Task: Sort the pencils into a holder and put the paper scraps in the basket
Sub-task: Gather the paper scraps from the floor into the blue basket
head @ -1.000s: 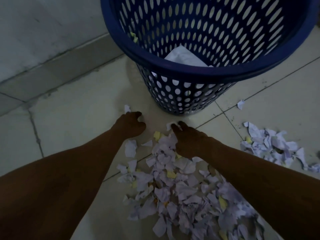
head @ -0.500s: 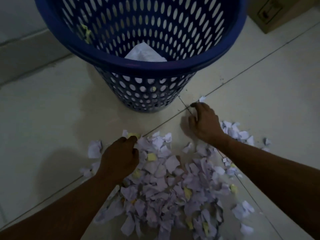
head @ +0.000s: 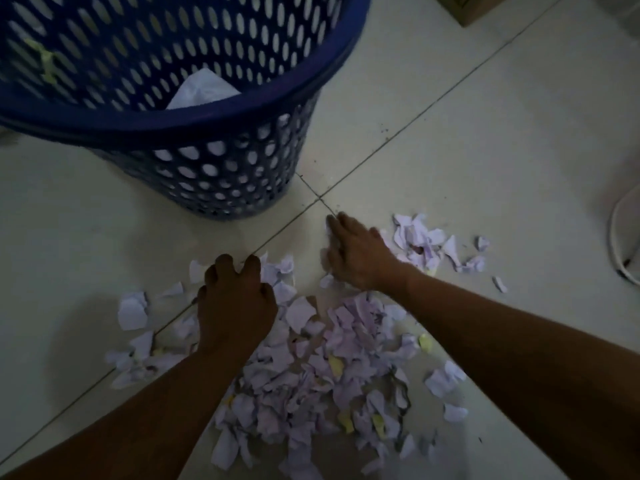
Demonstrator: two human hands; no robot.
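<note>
A dark blue perforated basket [head: 221,116] stands on the tiled floor at the upper left, with white paper [head: 202,88] inside it. A wide pile of pale lilac and yellow paper scraps [head: 311,368] lies in front of it. My left hand [head: 235,299] sits palm down on the pile's far edge, its bent fingers clawed over some scraps. My right hand [head: 360,254] lies low on the floor with its fingers stretched toward the tile joint, touching loose scraps. A smaller cluster of scraps [head: 426,240] lies just right of that hand. No pencils or holder are in view.
A cardboard box corner [head: 465,8] shows at the top right. A white curved cord or rim [head: 618,237] lies at the right edge. A yellow scrap [head: 45,64] clings to the basket's inner wall. Stray scraps [head: 131,311] lie left of the pile.
The view has shifted right and closer. My right hand has swept from the basket's foot toward the right-hand scraps. My left hand has pulled back onto the pile's far edge.
</note>
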